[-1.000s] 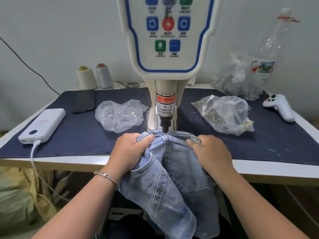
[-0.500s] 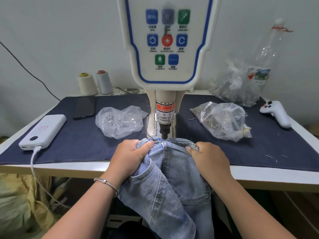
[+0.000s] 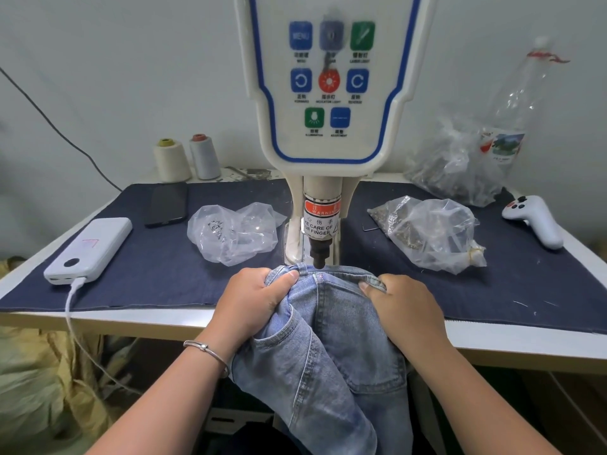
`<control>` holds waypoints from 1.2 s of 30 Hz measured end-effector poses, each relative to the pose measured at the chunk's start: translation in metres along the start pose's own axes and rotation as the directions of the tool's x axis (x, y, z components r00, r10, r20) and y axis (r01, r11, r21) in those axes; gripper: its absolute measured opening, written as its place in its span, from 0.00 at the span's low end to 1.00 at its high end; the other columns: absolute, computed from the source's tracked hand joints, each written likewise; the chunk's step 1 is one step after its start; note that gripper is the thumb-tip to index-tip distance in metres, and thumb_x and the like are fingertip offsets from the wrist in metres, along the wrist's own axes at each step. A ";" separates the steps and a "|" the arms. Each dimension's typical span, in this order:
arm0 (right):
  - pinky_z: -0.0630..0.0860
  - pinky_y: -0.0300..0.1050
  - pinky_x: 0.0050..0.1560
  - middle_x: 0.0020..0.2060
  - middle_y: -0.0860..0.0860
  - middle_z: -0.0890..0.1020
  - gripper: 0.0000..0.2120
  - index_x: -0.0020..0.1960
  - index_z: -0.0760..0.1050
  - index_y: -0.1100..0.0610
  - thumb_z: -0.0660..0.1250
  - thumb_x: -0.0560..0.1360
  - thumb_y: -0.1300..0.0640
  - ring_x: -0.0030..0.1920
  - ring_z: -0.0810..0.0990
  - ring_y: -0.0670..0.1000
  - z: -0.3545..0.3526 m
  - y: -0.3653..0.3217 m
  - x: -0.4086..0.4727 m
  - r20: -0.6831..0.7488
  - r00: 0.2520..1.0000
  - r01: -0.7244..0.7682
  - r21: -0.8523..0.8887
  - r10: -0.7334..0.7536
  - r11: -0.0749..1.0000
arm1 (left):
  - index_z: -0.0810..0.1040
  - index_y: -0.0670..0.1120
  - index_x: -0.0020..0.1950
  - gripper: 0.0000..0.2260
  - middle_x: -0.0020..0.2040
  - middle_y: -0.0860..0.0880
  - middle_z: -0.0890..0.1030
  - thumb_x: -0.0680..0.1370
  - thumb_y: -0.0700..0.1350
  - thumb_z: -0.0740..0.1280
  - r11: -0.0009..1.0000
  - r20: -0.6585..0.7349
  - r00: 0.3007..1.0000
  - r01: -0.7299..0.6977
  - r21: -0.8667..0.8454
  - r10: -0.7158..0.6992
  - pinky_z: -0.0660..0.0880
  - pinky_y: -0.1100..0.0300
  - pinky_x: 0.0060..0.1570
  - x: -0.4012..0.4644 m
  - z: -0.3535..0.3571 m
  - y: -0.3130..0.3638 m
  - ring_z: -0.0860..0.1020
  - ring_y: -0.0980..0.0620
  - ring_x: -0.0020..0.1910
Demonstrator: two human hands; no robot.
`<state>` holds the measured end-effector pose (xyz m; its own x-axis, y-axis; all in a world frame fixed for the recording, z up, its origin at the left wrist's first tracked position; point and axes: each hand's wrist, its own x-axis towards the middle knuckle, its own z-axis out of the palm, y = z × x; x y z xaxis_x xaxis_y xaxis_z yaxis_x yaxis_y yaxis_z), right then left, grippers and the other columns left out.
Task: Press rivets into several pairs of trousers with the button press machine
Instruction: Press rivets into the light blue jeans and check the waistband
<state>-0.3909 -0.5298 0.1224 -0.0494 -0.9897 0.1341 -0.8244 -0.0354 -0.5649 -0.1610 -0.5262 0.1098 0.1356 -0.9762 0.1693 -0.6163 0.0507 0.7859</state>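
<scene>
The press machine (image 3: 328, 93) is stood at the table's (image 3: 131, 320) middle. The trousers (image 3: 331, 349) are draped over the near edge — waistband under the punch (image 3: 318, 257), legs hanging toward the person. Bunched denim is gripped by the left hand (image 3: 253, 300) and right hand (image 3: 404, 307) — placement unchanged from earlier.

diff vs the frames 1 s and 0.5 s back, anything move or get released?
Almost nothing. Left hand and right hand keep gripping the jeans waistband under the press punch; no regrip, no release. Only the head camera tilted, so the scene sits a bit lower. Plastic bags, power bank and phone stayed put.
</scene>
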 end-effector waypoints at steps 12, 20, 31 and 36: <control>0.61 0.45 0.29 0.26 0.49 0.70 0.24 0.29 0.60 0.54 0.64 0.78 0.46 0.29 0.68 0.50 -0.001 0.000 0.000 -0.006 1.000 0.001 0.034 -0.001 0.999 | 0.61 0.48 0.25 0.25 0.21 0.55 0.64 0.69 0.64 0.64 1.000 0.011 1.000 0.005 -0.004 -0.005 0.62 0.55 0.31 -0.001 -0.001 0.001 0.63 0.57 0.23; 0.60 0.44 0.29 0.25 0.48 0.69 0.24 0.29 0.59 0.54 0.63 0.78 0.45 0.29 0.67 0.50 -0.005 -0.005 -0.004 0.009 1.000 -0.026 0.070 0.025 0.997 | 0.62 0.49 0.24 0.25 0.21 0.55 0.65 0.71 0.64 0.64 1.000 0.006 1.000 -0.003 0.002 0.003 0.62 0.56 0.32 -0.003 -0.001 0.004 0.63 0.56 0.24; 0.69 0.47 0.41 0.35 0.59 0.79 0.11 0.40 0.81 0.66 0.71 0.74 0.57 0.37 0.77 0.54 -0.043 -0.047 -0.009 0.291 0.954 -0.264 0.718 0.067 0.644 | 0.67 0.38 0.28 0.28 0.24 0.51 0.67 0.75 0.60 0.63 0.995 -0.113 0.993 -0.056 -0.086 0.047 0.63 0.57 0.31 -0.014 -0.014 0.018 0.65 0.54 0.26; 0.82 0.42 0.39 0.43 0.59 0.85 0.08 0.45 0.85 0.63 0.69 0.75 0.59 0.38 0.84 0.54 -0.052 -0.046 -0.016 0.663 0.749 -0.601 0.675 0.007 0.428 | 0.63 0.48 0.24 0.27 0.23 0.55 0.64 0.80 0.53 0.67 0.992 -0.055 0.999 -0.008 -0.127 0.002 0.60 0.63 0.27 -0.024 -0.033 0.017 0.62 0.57 0.25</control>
<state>-0.3816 -0.5053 0.1891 0.3312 -0.8333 -0.4426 0.0571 0.4859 -0.8721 -0.1489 -0.4947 0.1384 0.1768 -0.9631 0.2027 -0.5143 0.0852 0.8534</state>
